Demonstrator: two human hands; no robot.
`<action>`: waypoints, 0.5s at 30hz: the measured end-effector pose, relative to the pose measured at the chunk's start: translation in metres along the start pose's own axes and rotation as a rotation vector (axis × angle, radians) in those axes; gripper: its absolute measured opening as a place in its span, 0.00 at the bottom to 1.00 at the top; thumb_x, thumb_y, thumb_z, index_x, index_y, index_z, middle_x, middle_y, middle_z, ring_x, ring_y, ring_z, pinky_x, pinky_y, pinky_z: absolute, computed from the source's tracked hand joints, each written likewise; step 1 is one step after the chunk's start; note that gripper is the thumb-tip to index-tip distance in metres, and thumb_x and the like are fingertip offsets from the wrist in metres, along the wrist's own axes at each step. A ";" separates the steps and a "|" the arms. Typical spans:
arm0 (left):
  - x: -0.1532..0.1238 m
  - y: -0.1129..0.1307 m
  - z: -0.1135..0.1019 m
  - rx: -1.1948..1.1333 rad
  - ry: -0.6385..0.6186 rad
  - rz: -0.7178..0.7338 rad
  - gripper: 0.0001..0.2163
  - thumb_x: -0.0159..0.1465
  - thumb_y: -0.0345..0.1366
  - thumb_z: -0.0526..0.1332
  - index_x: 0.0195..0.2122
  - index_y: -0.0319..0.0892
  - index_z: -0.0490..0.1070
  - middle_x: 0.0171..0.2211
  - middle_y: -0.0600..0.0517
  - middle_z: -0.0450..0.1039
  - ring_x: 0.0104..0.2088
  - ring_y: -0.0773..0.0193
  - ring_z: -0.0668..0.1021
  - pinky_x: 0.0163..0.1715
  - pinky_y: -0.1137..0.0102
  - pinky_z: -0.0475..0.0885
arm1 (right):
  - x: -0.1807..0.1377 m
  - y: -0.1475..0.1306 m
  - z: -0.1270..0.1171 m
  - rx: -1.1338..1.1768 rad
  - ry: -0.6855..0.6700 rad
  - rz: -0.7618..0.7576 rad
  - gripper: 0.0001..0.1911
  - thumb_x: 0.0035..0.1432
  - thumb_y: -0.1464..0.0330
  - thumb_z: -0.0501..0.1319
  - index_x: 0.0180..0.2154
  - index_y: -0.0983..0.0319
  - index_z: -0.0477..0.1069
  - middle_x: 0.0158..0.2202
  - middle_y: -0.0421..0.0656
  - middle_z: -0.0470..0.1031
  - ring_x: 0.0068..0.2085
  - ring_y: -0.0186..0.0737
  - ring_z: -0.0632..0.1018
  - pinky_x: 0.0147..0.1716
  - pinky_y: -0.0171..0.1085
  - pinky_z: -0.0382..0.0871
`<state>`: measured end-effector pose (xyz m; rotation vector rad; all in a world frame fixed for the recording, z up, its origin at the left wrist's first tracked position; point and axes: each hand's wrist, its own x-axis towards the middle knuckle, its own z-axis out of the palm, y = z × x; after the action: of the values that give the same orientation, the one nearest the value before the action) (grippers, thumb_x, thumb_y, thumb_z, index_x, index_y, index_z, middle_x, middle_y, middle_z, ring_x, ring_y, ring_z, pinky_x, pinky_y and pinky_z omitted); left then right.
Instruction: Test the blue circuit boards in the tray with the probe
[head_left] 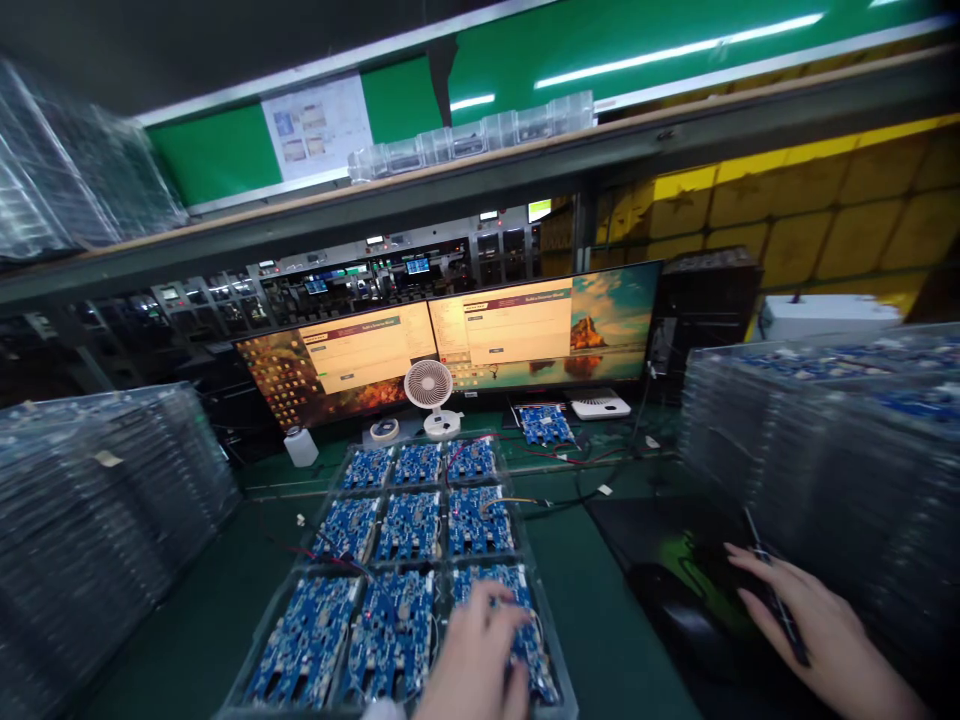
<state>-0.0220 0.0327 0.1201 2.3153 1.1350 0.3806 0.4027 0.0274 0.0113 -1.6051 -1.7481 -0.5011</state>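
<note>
My left hand [476, 655] presses open fingers on the near-right board [499, 630] of the 9-board tray [300, 545], gripping nothing, while my right hand [814, 625] pinches a thin black stylus [776, 600] over the mousepad [660, 545]; 8 boards lie untouched.

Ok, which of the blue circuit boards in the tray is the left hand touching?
The left hand rests on the circuit board in the tray's nearest row, rightmost column; the other eight lie untouched.

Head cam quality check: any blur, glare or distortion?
Head view: wide-angle bend bows the shelf; tray stacks at the edges smear; ceiling light blows out; both monitors glow pale, text unreadable; left hand and right hand slightly soft.
</note>
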 end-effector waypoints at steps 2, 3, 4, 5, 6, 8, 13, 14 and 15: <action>0.015 0.000 -0.031 0.147 0.129 -0.123 0.18 0.61 0.31 0.54 0.52 0.48 0.66 0.61 0.45 0.57 0.59 0.50 0.65 0.59 0.51 0.61 | 0.000 -0.001 -0.001 0.012 0.006 0.028 0.17 0.58 0.59 0.53 0.46 0.58 0.69 0.45 0.47 0.79 0.43 0.47 0.79 0.41 0.48 0.75; 0.023 0.000 -0.046 0.227 0.154 -0.141 0.17 0.60 0.31 0.54 0.51 0.47 0.67 0.59 0.45 0.61 0.59 0.49 0.64 0.60 0.49 0.58 | -0.001 -0.001 -0.001 0.024 0.008 0.038 0.18 0.57 0.58 0.53 0.45 0.58 0.69 0.45 0.47 0.79 0.43 0.47 0.79 0.41 0.48 0.75; 0.030 -0.001 -0.059 0.290 0.163 -0.146 0.17 0.61 0.31 0.53 0.51 0.46 0.68 0.57 0.45 0.63 0.58 0.50 0.65 0.60 0.49 0.57 | -0.001 -0.001 -0.002 0.038 0.007 0.050 0.18 0.57 0.57 0.53 0.45 0.58 0.69 0.45 0.47 0.78 0.43 0.47 0.79 0.42 0.48 0.75; 0.037 -0.003 -0.070 0.338 0.174 -0.140 0.16 0.61 0.32 0.53 0.50 0.45 0.68 0.55 0.46 0.66 0.56 0.52 0.67 0.60 0.50 0.58 | -0.002 -0.001 -0.002 0.052 0.006 0.066 0.18 0.57 0.57 0.53 0.45 0.58 0.69 0.45 0.47 0.78 0.44 0.47 0.79 0.43 0.48 0.74; 0.045 -0.005 -0.079 0.374 0.176 -0.132 0.16 0.62 0.32 0.52 0.50 0.45 0.69 0.53 0.46 0.69 0.54 0.53 0.69 0.59 0.52 0.59 | -0.002 -0.001 -0.002 0.066 0.002 0.078 0.18 0.57 0.56 0.53 0.45 0.58 0.69 0.45 0.47 0.78 0.45 0.47 0.78 0.44 0.48 0.73; 0.060 -0.014 -0.088 0.402 0.156 -0.123 0.15 0.62 0.33 0.51 0.48 0.43 0.70 0.49 0.46 0.72 0.51 0.55 0.72 0.57 0.56 0.63 | -0.003 -0.001 -0.003 0.085 -0.004 0.083 0.18 0.58 0.56 0.53 0.46 0.57 0.69 0.45 0.46 0.78 0.46 0.46 0.78 0.45 0.48 0.73; 0.100 -0.046 -0.079 0.385 0.025 -0.176 0.16 0.61 0.31 0.53 0.48 0.41 0.71 0.48 0.44 0.75 0.49 0.56 0.77 0.53 0.64 0.69 | -0.003 0.000 -0.008 0.096 -0.011 0.069 0.18 0.59 0.56 0.54 0.47 0.57 0.68 0.45 0.46 0.78 0.45 0.46 0.77 0.43 0.47 0.73; 0.107 -0.053 -0.076 0.386 0.016 -0.191 0.16 0.60 0.31 0.53 0.49 0.40 0.71 0.49 0.43 0.76 0.49 0.55 0.77 0.53 0.64 0.69 | -0.002 -0.001 -0.009 0.101 -0.016 0.075 0.18 0.59 0.56 0.53 0.47 0.57 0.68 0.45 0.46 0.78 0.45 0.46 0.77 0.43 0.47 0.73; 0.114 -0.059 -0.072 0.386 0.012 -0.205 0.17 0.60 0.30 0.53 0.49 0.39 0.71 0.49 0.42 0.75 0.50 0.54 0.77 0.52 0.63 0.70 | -0.002 -0.001 -0.009 0.107 -0.020 0.084 0.19 0.59 0.56 0.53 0.47 0.57 0.69 0.45 0.47 0.78 0.45 0.46 0.77 0.44 0.47 0.73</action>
<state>-0.0247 0.1772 0.1479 2.4846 1.5482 0.1039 0.4040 0.0194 0.0164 -1.6052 -1.6847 -0.3466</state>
